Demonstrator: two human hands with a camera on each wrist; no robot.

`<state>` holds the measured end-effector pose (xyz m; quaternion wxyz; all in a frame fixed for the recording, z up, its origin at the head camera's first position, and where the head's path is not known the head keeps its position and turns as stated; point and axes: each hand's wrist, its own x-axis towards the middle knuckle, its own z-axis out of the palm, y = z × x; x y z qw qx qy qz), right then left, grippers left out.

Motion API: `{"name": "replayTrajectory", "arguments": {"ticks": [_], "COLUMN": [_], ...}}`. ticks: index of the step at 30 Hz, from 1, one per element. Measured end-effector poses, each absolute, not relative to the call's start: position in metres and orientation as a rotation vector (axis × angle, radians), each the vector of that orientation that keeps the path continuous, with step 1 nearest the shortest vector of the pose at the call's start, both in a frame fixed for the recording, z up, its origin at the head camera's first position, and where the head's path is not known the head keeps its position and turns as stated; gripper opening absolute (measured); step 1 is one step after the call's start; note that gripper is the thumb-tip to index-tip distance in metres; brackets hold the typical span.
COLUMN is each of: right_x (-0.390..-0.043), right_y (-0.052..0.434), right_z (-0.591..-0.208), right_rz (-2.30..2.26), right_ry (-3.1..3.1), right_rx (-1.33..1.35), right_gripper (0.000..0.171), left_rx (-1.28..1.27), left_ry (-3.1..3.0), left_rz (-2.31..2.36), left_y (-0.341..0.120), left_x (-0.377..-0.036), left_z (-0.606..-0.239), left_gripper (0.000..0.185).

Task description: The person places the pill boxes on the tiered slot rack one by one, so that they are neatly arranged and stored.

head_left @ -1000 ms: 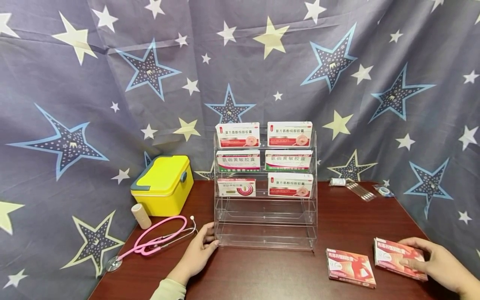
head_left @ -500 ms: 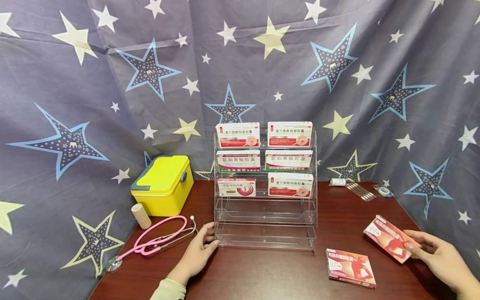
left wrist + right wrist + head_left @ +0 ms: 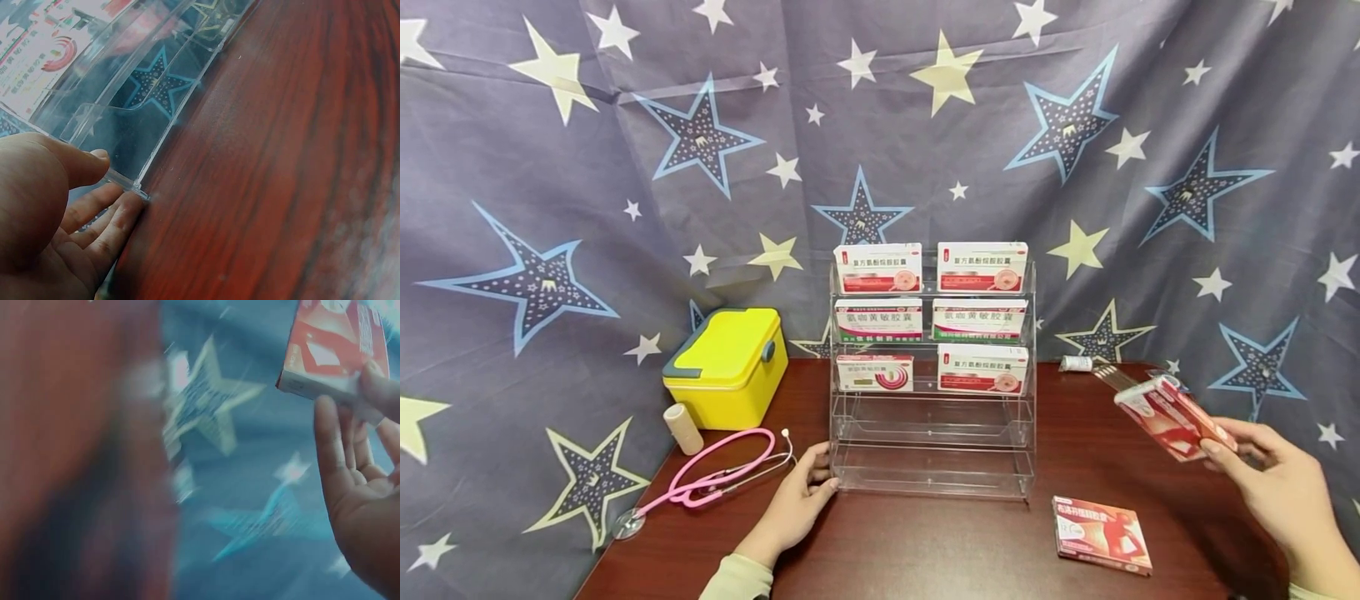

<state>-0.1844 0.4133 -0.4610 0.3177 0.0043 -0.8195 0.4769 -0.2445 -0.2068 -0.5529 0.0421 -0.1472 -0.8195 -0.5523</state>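
My right hand [image 3: 1277,483] pinches a red-and-white medicine box [image 3: 1174,418] by its right end, thumb on top, and holds it tilted above the tabletop. In the right wrist view the same box [image 3: 334,344] sits between thumb and fingers. A matching red medicine box [image 3: 1101,535] lies flat on the table, to the left of that hand. My left hand [image 3: 797,504] grips the lower left corner of a clear tiered display rack [image 3: 931,483]; the left wrist view has the thumb on one side of its edge and the fingertips [image 3: 128,206] on the other.
White medicine boxes [image 3: 982,369] fill the rack's upper three tiers. Left of it are a yellow case [image 3: 726,371], a bandage roll [image 3: 683,429] and a pink stethoscope [image 3: 700,487]. Cotton swabs [image 3: 1108,373] and a small white roll [image 3: 1076,363] lie at the back right.
My right hand has lifted the right-hand red medicine box off the table, raising it up and leftward while tilting it. My left hand stays at the rack's corner.
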Motion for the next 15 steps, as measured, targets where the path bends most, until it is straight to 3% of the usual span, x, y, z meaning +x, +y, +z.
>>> {"name": "replayTrajectory", "arguments": {"ticks": [8,15], "right_x": [-0.200,-0.235], "right_y": [0.309,0.209], "right_z": [-0.385,-0.376], "right_rz": [1.069,0.869], "right_ry": [-2.197,-2.314], "right_rx": [0.456,0.674], "right_gripper": [0.037,0.029], "left_rx": [-0.467,-0.446], "left_ry": [-2.484,-2.470], "left_rz": [-1.707,-1.745], "left_y": [-0.207,-0.207], "left_x": [-0.243,-0.243], "left_z": [-0.553,-0.552], "left_gripper": [0.054,0.053]}}
